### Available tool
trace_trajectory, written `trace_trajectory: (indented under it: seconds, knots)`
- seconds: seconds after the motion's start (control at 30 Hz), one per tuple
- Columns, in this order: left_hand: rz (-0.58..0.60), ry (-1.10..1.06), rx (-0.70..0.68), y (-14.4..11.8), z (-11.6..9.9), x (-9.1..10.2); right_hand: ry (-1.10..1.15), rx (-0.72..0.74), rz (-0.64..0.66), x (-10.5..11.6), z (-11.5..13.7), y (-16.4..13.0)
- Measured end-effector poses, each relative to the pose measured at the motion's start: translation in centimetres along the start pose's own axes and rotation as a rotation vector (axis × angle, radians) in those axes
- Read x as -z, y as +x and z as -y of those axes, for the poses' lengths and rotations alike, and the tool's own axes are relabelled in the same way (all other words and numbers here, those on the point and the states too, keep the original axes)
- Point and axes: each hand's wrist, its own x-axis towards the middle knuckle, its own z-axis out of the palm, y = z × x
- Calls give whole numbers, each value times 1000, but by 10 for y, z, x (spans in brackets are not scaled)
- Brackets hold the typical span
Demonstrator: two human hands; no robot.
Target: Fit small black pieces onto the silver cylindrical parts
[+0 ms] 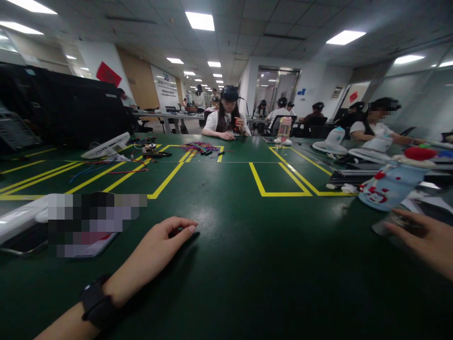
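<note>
My left hand (161,248) rests palm-down on the green table (247,264), fingers loosely curled and holding nothing, a black watch (97,302) on its wrist. Just left of it lies a phone (88,238). My right hand (423,238) lies open, fingertips touching a small clear packet (391,223), with a blue patterned bottle (389,186) just beyond.

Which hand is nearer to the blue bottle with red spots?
Right. The right hand lies just below the blue bottle; the left hand rests far to its left on the table.

matt green table (247,264), glossy phone (21,245)
</note>
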Motion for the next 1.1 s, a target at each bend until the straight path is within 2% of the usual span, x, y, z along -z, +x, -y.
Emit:
trace_trajectory:
  seconds: [0.07,0.17,0.23,0.3,0.37,0.47,0.57,0.7,0.8,0.9,1.0,1.1]
  knots:
    - [4,8,-16,0,0,-1,53,141,88,8,52,-17]
    - [7,22,-31,0,1,-1,291,512,144,14,136,-48]
    - [7,34,-37,1,3,0,415,695,282,15,188,-68]
    - [9,50,-46,1,5,1,496,808,434,15,227,-87]
    - [-8,84,-71,0,7,0,559,854,524,12,249,-101]
    - [-85,174,-171,-4,-1,-9,664,799,515,2,255,-113]
    - [-147,189,-343,-13,-29,-29,766,657,510,-12,250,-118]
    - [-49,128,-510,-21,-82,-55,857,543,587,-19,248,-118]
    - [-14,56,-539,-20,-101,-59,895,527,610,-14,250,-116]
    - [-44,-14,-493,-16,-93,-54,880,533,594,-7,249,-114]
    - [42,36,-441,-13,-71,-55,855,551,587,-4,248,-113]
    - [111,179,-447,-12,-54,-66,843,555,581,-5,249,-114]
